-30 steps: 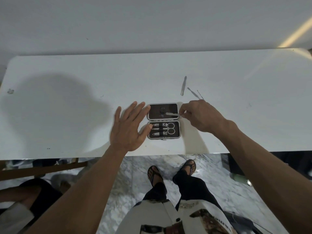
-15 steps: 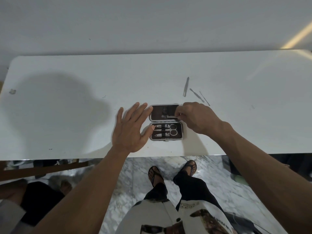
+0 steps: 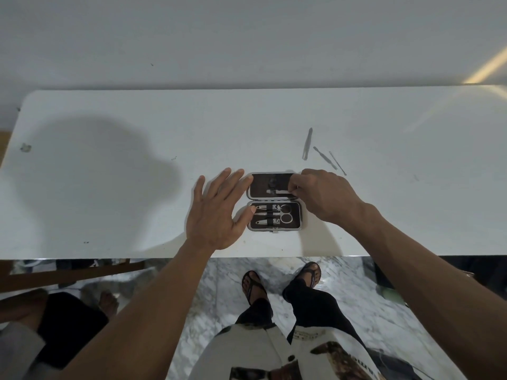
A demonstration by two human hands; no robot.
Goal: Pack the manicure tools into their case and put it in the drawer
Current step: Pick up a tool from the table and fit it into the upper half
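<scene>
Both hands work at the open manicure case (image 3: 274, 201), which lies just below the middle of the frame near the front edge of the white table (image 3: 109, 174). No brand, label or writing can be read on the case or the tools.

The case lies flat with its long axis left to right and its two halves stacked one above the other in the frame. The lower half holds scissors (image 3: 277, 213) and two clippers, all lying left to right, with the scissor rings toward the right.

The left hand (image 3: 216, 212) is spread flat, palm down, fingers pointing to the upper right; its fingertips touch the case's left edge. The right hand (image 3: 321, 193) is curled, pinching a small flat metal tool (image 3: 278, 191) that lies left to right in the upper half.

Up and to the right of the case, three loose tools lie on the table: a tweezer-like piece (image 3: 307, 144) nearly upright, and two thin picks (image 3: 330, 160) slanting down to the right.
</scene>
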